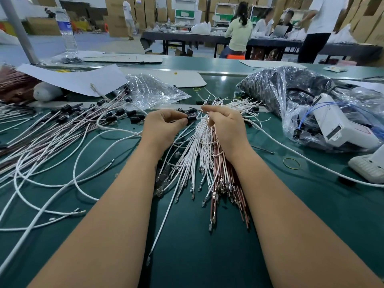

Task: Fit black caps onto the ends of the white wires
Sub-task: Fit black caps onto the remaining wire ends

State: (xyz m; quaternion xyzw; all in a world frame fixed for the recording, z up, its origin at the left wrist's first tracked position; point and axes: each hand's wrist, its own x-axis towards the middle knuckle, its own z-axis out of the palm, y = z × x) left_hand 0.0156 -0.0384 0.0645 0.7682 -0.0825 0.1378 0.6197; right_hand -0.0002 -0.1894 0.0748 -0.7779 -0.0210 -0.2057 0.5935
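We are observing both forearms reaching forward over the green table [187, 256], wrists close together. The left hand [162, 126] is curling its fingers inward and pinching a black cap [191, 118] between thumb and fingertips. The right hand [223, 125] is sitting just beside that cap, closed round the upper part of a bundle of white wires [193, 163], its thumb and forefinger pinching one wire end that is pointing toward the cap; we cannot tell whether the end is already entering the cap.

Below the grip, the bundle is fanning out toward the viewer, with reddish-brown wires [228, 183] lying against its right side. Left of the grip, finished wires with caps [83, 117] are spreading across the table. Beyond the grip, loose caps and bare wire ends are lying near a clear plastic bag [153, 92]. Right of the grip, a larger bag of black caps [276, 86] is standing, with a white device [336, 123] wrapped in plastic beside it and a yellow rubber band [291, 163] nearer the viewer. A water bottle [67, 32] is standing far left; its label is too blurred to read. We are finding no legible writing
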